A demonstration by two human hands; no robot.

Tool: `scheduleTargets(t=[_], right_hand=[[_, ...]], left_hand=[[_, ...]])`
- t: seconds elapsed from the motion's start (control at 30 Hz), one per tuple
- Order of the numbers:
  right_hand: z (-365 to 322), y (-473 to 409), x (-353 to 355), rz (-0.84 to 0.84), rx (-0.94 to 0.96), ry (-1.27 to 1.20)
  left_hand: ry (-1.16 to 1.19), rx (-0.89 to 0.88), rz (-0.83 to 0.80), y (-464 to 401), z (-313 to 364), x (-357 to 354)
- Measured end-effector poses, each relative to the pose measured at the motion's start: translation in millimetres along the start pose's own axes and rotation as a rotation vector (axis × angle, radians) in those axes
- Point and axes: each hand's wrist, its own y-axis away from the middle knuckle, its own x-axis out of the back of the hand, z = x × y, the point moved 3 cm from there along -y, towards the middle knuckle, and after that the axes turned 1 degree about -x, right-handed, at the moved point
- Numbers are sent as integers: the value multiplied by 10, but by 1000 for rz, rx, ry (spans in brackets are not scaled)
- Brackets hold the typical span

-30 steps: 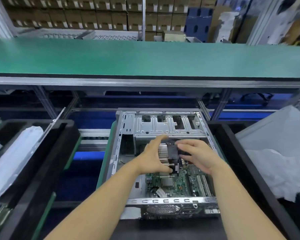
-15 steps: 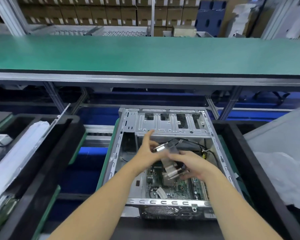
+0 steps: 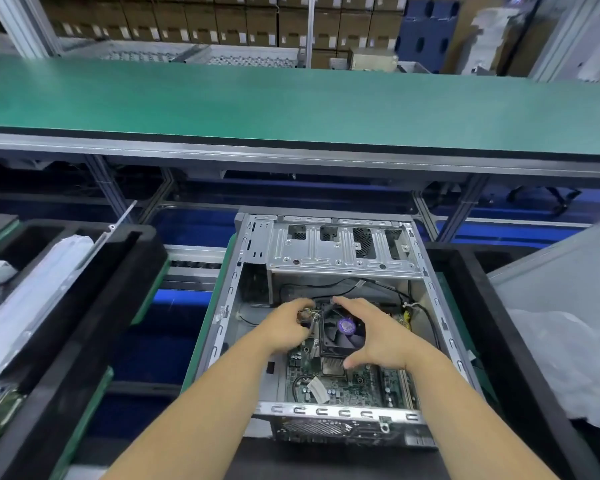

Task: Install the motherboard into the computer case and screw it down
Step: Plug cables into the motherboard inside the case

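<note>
Green circuit board, the motherboard (image 3: 343, 386), lies flat in the open computer case (image 3: 329, 412), where the right hand (image 3: 378, 336) clasps the cooler fan (image 3: 342, 332) and the left hand (image 3: 286, 327) pinches a small metal part beside it. A skewed cooler could strain the board or trap the black cable (image 3: 343, 284). The hands hide the fan's mounting points, and I cannot make out any screws.

We saw the computer case (image 3: 340, 251) at centre frame as bare sheet metal, silvery and dully reflective, with stamped ribs. Inside it the motherboard (image 3: 347, 386) looked matt green, studded with small shiny parts. The fan (image 3: 343, 332) on it was black plastic with a glossy purple label. The worktop (image 3: 291, 102) across the upper frame had a smooth, matt green mat edged in brushed metal. Black trays (image 3: 94, 292) at the sides looked like matt foam.
</note>
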Motion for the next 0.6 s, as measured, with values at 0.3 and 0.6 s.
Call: scheduleTargets(t=[0.3, 0.6], right_hand=[[169, -65, 24, 40, -28, 0], [216, -65, 50, 137, -58, 113]], left_hand=[[-48, -55, 296, -49, -24, 167], [-22, -87, 123, 0, 30, 112]])
